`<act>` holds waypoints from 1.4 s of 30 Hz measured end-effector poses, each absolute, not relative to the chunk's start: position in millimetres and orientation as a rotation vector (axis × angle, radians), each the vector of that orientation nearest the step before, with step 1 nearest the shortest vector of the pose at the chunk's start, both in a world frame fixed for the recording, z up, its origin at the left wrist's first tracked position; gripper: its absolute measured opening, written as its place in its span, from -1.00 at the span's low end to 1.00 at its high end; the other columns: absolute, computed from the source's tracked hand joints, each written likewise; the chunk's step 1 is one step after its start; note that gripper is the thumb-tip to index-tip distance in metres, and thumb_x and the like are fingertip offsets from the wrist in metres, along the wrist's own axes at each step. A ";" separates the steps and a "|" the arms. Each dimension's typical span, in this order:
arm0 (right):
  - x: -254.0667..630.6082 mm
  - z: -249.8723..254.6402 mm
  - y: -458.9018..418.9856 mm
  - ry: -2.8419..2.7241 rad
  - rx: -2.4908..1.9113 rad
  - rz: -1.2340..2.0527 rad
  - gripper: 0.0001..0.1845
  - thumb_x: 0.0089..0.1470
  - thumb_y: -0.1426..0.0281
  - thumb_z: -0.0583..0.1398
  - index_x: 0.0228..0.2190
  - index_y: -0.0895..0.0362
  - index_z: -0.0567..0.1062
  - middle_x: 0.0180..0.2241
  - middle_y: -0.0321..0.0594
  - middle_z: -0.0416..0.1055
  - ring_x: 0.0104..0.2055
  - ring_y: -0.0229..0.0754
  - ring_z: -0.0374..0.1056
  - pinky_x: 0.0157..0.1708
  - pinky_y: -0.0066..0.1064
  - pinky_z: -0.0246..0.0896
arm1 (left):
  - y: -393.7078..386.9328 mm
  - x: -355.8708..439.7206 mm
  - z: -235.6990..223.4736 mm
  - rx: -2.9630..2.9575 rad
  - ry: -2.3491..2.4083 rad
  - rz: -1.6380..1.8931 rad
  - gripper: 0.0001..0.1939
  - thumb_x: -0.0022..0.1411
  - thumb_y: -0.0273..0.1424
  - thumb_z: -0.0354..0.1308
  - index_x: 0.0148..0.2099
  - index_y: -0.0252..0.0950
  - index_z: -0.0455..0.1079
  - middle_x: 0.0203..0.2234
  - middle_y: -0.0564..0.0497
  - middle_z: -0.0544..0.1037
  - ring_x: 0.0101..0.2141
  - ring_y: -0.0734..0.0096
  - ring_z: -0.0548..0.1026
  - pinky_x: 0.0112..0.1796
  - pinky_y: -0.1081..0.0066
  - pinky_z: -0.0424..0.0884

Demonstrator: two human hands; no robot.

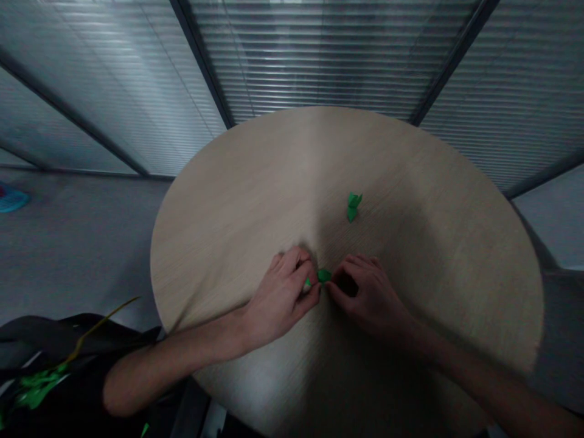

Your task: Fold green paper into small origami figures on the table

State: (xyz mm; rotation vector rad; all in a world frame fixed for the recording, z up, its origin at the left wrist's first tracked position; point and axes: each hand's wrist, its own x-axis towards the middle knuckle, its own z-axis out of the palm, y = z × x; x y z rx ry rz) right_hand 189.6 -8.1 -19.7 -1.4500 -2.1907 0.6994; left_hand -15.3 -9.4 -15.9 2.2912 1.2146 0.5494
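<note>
Between my two hands is a small green folded piece (323, 275), perhaps paper or foil, too small to name for certain. My left hand (285, 289) pinches one end of it, and a bit of green shows between the thumb and fingers. The thumb and forefinger of my right hand (362, 289) are closed on its other end. Farther back on the table lies another small green piece (353, 207), pinched in the middle and flared at its ends, with neither hand touching it.
The round wooden table (255, 176) carries these pieces. Glass partitions with blinds (319, 61) stand behind it. At lower left, more green material (39, 386) and a yellow strip (100, 319) lie by a dark chair or bag. A blue object (13, 198) is on the floor.
</note>
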 end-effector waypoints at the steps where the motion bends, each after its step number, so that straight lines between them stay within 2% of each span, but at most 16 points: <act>1: 189.6 -19.8 -7.9 -2.193 -1.451 0.698 -0.86 0.14 0.44 0.30 -0.44 0.14 0.46 -0.38 -0.26 0.45 -0.25 -0.10 0.37 -0.13 -0.20 0.04 | -9.3 -15.4 -15.8 2.288 1.215 0.549 -0.98 0.35 -0.47 0.12 -0.21 -0.29 0.35 -0.16 -0.09 0.40 -0.11 0.16 0.38 -0.11 0.15 0.31; 9: 189.5 -18.8 -7.4 -2.191 -1.453 0.702 -0.85 0.14 0.44 0.30 -0.45 0.13 0.45 -0.37 -0.27 0.45 -0.25 -0.11 0.37 -0.14 -0.20 0.03 | -7.5 -14.7 -16.6 2.281 1.214 0.539 -0.98 0.36 -0.46 0.12 -0.20 -0.27 0.35 -0.16 -0.09 0.41 -0.10 0.16 0.39 -0.10 0.14 0.31; 16: 194.0 -17.6 -7.6 -2.219 -1.372 0.718 -0.96 0.13 0.48 0.29 -0.34 0.12 0.52 -0.32 -0.25 0.48 -0.19 -0.10 0.39 -0.07 -0.17 0.06 | -8.9 -17.1 -12.8 2.294 1.192 0.528 -0.95 0.35 -0.45 0.13 -0.14 -0.25 0.39 -0.14 -0.08 0.40 -0.08 0.17 0.39 -0.07 0.14 0.32; 24: 195.9 -16.5 -10.7 -2.295 -1.301 0.632 -0.95 0.15 0.48 0.26 -0.35 0.09 0.54 -0.31 -0.22 0.48 -0.18 -0.08 0.36 -0.06 -0.16 0.11 | -9.5 -17.4 -10.3 2.250 1.177 0.536 -0.94 0.34 -0.47 0.14 -0.21 -0.24 0.43 -0.15 -0.07 0.42 -0.08 0.18 0.38 -0.08 0.16 0.32; 32: 196.1 -15.8 -10.4 -2.285 -1.326 0.647 -0.93 0.20 0.43 0.25 -0.35 0.11 0.54 -0.31 -0.21 0.47 -0.18 -0.08 0.36 -0.06 -0.15 0.11 | -9.0 -16.1 -10.4 2.258 1.214 0.521 -0.94 0.36 -0.42 0.16 -0.19 -0.26 0.45 -0.14 -0.08 0.44 -0.07 0.14 0.38 -0.06 0.12 0.32; 42: 200.2 -21.8 -11.4 -2.311 -1.204 0.548 -0.92 0.22 0.46 0.24 -0.34 0.12 0.54 -0.31 -0.20 0.48 -0.19 -0.09 0.36 -0.05 -0.16 0.16 | -9.1 -16.4 -10.1 2.254 1.230 0.504 -0.93 0.37 -0.42 0.14 -0.19 -0.26 0.45 -0.16 -0.09 0.43 -0.09 0.13 0.36 -0.07 0.10 0.31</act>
